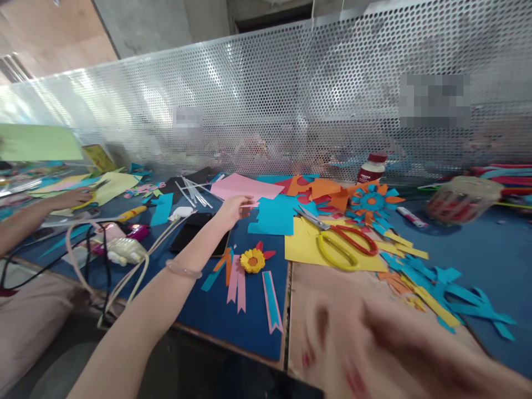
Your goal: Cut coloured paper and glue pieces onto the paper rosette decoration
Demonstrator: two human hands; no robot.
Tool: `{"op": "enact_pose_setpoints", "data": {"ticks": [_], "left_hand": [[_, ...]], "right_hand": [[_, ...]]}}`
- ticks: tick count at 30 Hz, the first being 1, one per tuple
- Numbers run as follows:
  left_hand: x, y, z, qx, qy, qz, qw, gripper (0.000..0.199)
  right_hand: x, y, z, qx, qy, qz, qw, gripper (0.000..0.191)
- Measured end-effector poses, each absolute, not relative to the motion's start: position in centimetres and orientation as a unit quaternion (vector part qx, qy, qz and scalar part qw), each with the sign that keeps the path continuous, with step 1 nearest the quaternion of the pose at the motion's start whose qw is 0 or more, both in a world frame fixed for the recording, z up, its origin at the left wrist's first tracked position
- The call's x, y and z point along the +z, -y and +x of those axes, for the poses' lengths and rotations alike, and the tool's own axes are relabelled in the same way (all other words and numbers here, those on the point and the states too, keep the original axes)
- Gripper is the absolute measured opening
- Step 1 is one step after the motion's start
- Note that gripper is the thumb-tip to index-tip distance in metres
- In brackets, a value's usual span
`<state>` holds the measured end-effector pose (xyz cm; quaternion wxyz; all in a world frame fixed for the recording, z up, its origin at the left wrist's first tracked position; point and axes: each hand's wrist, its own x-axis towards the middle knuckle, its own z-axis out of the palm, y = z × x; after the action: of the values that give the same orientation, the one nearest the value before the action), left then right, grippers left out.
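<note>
My left hand (pixel 238 210) reaches over the blue mat, its fingers closed on a small pink paper strip (pixel 254 204) beside the blue paper (pixel 276 216). Behind it lies a larger pink sheet (pixel 245 187). My right hand (pixel 353 338) is low over the bare wooden part of the table, smeared by motion; whether it holds anything is unclear. Between the hands are a yellow paper flower (pixel 252 260), pink ribbon tails (pixel 236 285) and a pink-and-blue strip (pixel 272 302). Scissors (pixel 338 244) with red and yellow handles rest on a yellow sheet (pixel 299 246).
Another person's hand (pixel 77 198) is at the left. Glue guns (pixel 124 244) with cords and a phone (pixel 193 235) lie left of my arm. A bottle (pixel 371 168), a blue-orange flower (pixel 372 202), a jar (pixel 459 200) and blue scraps (pixel 449 288) are at the right.
</note>
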<state>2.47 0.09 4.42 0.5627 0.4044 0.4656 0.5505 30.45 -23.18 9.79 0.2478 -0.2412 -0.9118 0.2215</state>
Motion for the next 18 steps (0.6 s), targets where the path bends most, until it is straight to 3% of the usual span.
{"op": "enact_pose_setpoints", "data": {"ticks": [4,7,9,14,18], "left_hand": [[3.8,0.3,2.1,0.451,-0.490,0.575,0.476,0.023],[3.3,0.4,2.3,0.389,-0.503,0.664,0.394,0.031],[3.0,0.3,2.6,0.357,-0.506,0.706,0.344,0.031],[2.4,-0.2,2.8,0.269,-0.495,0.782,0.265,0.024],[2.3,-0.4,2.7,0.240,-0.485,0.811,0.223,0.027]], "right_hand": [[8.1,15.1,27.6,0.218,0.841,-0.381,0.317,0.019],[5.0,9.8,25.5,0.157,0.802,-0.502,0.283,0.014],[3.3,8.3,24.2,0.159,0.805,-0.505,0.268,0.013],[1.9,9.9,21.2,0.137,0.834,-0.483,0.228,0.046],[2.0,10.9,19.8,0.116,0.840,-0.484,0.215,0.037]]}}
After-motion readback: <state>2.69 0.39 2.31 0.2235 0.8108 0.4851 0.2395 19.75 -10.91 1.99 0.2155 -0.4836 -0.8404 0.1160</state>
